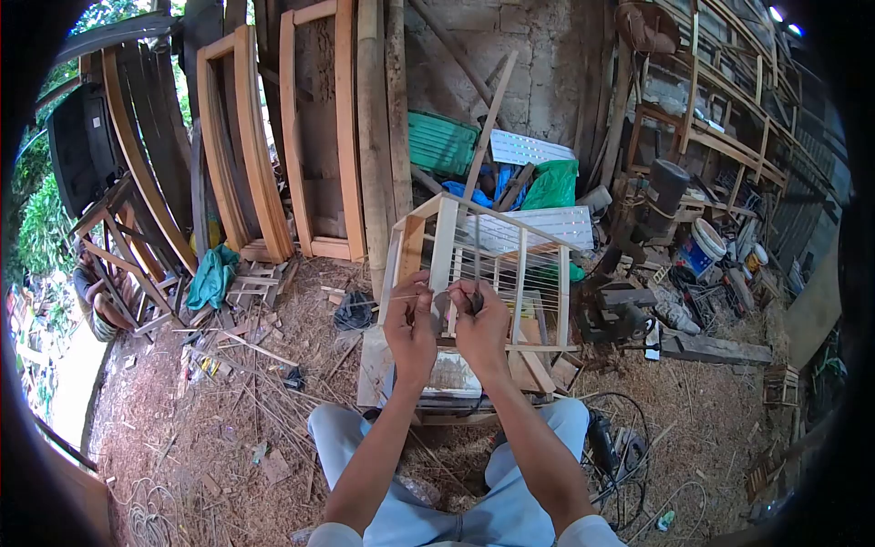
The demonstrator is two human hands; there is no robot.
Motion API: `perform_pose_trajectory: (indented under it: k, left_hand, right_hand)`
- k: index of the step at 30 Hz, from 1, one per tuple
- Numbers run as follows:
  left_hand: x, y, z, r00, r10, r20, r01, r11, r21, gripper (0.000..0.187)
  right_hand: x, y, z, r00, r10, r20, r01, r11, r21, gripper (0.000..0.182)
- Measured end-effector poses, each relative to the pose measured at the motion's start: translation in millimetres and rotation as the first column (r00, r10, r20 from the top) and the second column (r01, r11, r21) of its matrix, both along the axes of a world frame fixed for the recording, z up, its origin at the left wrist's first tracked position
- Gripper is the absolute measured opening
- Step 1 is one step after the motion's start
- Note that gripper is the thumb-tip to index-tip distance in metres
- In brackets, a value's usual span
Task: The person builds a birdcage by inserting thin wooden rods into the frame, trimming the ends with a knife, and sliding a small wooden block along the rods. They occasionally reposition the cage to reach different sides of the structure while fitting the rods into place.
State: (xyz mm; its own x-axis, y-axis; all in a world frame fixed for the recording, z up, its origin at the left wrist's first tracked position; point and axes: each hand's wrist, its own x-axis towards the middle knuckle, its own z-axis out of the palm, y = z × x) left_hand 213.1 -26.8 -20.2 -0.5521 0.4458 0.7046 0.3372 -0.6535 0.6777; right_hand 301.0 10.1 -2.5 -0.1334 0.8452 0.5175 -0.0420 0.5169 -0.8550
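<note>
Shavings-strewn floor spreading around the seated worker; tall wooden frames leaning upright, well apart, ahead to the left. Slatted wooden cage frame standing directly before the worker, just beyond and partly behind both hands. Right hand curling narrow, thumb and fingers closing around a slim dark tool; its exact kind is staying unclear at this size. Left hand bending its fingers inward, narrowly pinching what is looking like a thin pale strip. Hands are sitting near each other; whether the fingertips are touching, cannot tell.
</note>
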Motion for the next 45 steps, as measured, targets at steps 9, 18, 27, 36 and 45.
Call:
perform_pose_trajectory:
  k: [9, 18, 27, 36, 45]
  left_hand:
    - [-6, 0, -9, 0.975, -0.017, 0.222, 0.062, 0.978, -0.199, 0.013]
    - [-12, -10, -6, 0.903, 0.279, -0.326, -0.329, 0.938, -0.11, 0.006]
    - [-25, -13, -6, 0.929, 0.281, -0.241, -0.339, 0.907, -0.248, 0.007]
    - [-50, -23, -46, 0.952, 0.267, -0.152, -0.302, 0.906, -0.298, 0.011]
    - [-45, -45, -49, 0.847, 0.491, -0.206, -0.532, 0.76, -0.374, 0.048]
  right_hand:
    - [2, 10, -10, 0.99, 0.055, 0.127, -0.077, 0.98, 0.182, 0.013]
    - [-5, 5, -31, 0.983, -0.039, 0.179, -0.017, 0.955, 0.297, 0.015]
    - [-8, -6, -34, 0.89, -0.009, 0.457, -0.067, 0.986, 0.15, 0.035]
    - [-12, -9, -45, 0.829, -0.02, 0.56, -0.139, 0.961, 0.241, 0.033]
    - [-21, -8, -52, 0.775, -0.042, 0.631, -0.175, 0.944, 0.279, 0.028]
